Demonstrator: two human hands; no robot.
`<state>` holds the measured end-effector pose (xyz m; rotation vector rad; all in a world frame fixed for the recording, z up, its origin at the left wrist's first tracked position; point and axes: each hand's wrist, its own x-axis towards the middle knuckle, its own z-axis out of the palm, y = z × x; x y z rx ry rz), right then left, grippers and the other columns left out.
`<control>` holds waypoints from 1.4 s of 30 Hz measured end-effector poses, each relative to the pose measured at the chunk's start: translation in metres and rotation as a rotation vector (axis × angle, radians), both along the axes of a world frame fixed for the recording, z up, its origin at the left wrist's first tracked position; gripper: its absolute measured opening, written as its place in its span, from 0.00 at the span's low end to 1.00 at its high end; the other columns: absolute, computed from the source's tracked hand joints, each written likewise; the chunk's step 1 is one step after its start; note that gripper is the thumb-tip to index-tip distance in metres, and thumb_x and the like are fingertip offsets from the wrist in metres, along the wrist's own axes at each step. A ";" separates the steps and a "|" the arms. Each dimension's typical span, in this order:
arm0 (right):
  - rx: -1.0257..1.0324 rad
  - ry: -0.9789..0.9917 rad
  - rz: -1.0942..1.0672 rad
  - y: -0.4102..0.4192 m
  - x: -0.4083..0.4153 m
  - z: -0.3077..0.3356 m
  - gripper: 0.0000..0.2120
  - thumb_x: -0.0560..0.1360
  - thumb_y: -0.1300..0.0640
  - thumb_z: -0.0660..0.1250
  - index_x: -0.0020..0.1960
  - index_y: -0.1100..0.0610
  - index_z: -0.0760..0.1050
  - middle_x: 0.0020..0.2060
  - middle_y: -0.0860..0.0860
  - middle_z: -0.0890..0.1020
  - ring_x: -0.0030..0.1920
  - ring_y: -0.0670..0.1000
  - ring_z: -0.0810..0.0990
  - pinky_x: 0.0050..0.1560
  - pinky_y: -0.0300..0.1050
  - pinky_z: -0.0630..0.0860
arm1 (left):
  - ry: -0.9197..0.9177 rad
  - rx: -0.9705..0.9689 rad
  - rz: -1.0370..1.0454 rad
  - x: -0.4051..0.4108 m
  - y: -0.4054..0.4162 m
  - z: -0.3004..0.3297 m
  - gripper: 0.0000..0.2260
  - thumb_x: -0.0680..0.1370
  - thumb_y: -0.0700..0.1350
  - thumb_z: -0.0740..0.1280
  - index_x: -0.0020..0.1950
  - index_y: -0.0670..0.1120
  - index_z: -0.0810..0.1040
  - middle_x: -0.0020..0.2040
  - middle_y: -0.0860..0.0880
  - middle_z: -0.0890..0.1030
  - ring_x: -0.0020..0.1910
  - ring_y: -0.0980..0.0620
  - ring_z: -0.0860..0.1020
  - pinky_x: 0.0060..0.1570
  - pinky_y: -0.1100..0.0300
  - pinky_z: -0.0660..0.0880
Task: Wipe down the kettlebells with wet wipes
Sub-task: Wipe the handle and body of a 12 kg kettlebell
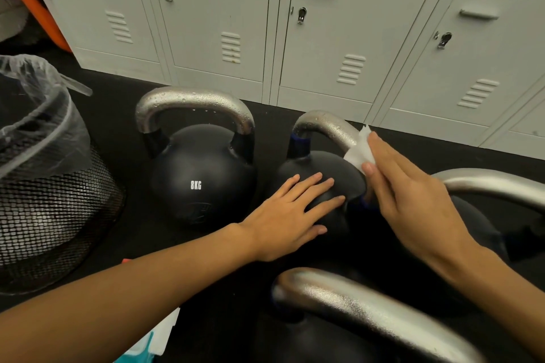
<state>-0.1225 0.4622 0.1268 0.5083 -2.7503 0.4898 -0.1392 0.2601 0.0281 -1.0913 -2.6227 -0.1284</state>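
Note:
Several black kettlebells with silver handles stand on the dark floor. The one marked 8KG stands left of centre, its handle beaded with droplets. On the ball of the middle kettlebell my left hand rests flat, fingers straight. My right hand pinches a white wet wipe against the right end of that kettlebell's handle. Another kettlebell sits at the right behind my right hand. The silver handle of one more kettlebell lies close at the bottom.
A black mesh bin lined with a clear bag stands at the left. Grey lockers run along the back. A white and teal wipes pack peeks out under my left forearm at the bottom.

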 end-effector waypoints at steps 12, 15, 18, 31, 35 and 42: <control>-0.216 -0.028 -0.012 -0.018 -0.018 0.018 0.18 0.82 0.48 0.56 0.67 0.51 0.76 0.35 0.42 0.79 0.38 0.42 0.77 0.41 0.31 0.69 | -0.007 -0.009 0.002 0.001 0.000 0.000 0.25 0.82 0.55 0.54 0.78 0.49 0.57 0.77 0.43 0.59 0.77 0.44 0.53 0.74 0.47 0.52; -0.315 -0.065 -0.023 -0.011 -0.014 0.015 0.16 0.82 0.49 0.57 0.60 0.54 0.80 0.25 0.45 0.73 0.32 0.38 0.75 0.35 0.28 0.67 | -0.003 -0.019 0.006 0.002 0.000 0.001 0.24 0.82 0.55 0.53 0.77 0.49 0.58 0.77 0.42 0.60 0.77 0.43 0.54 0.74 0.47 0.53; -0.194 0.039 0.013 -0.009 -0.010 0.012 0.17 0.82 0.50 0.58 0.65 0.56 0.77 0.37 0.48 0.81 0.37 0.40 0.76 0.41 0.30 0.69 | 0.003 -0.017 0.006 0.003 0.001 0.002 0.24 0.82 0.55 0.53 0.77 0.49 0.58 0.77 0.42 0.60 0.77 0.43 0.55 0.74 0.47 0.54; -0.378 -0.160 -0.036 -0.021 -0.040 0.028 0.23 0.81 0.46 0.61 0.29 0.52 0.73 0.21 0.48 0.68 0.27 0.43 0.62 0.30 0.38 0.62 | -0.018 -0.002 0.000 0.003 0.002 0.003 0.24 0.81 0.54 0.54 0.77 0.48 0.60 0.76 0.42 0.61 0.76 0.42 0.56 0.73 0.46 0.54; -0.389 -0.174 -0.062 -0.016 -0.033 0.027 0.22 0.81 0.46 0.61 0.31 0.53 0.76 0.22 0.47 0.71 0.26 0.43 0.65 0.30 0.37 0.63 | -0.019 -0.007 -0.001 0.003 0.001 0.004 0.24 0.81 0.54 0.52 0.77 0.48 0.60 0.76 0.42 0.61 0.76 0.42 0.56 0.73 0.45 0.55; -0.412 -0.271 -0.078 -0.027 -0.049 0.036 0.28 0.80 0.45 0.61 0.32 0.65 0.64 0.25 0.52 0.63 0.28 0.48 0.60 0.30 0.44 0.58 | -0.014 0.011 -0.001 0.005 0.002 0.002 0.24 0.81 0.54 0.52 0.76 0.48 0.61 0.76 0.42 0.62 0.76 0.42 0.57 0.73 0.44 0.57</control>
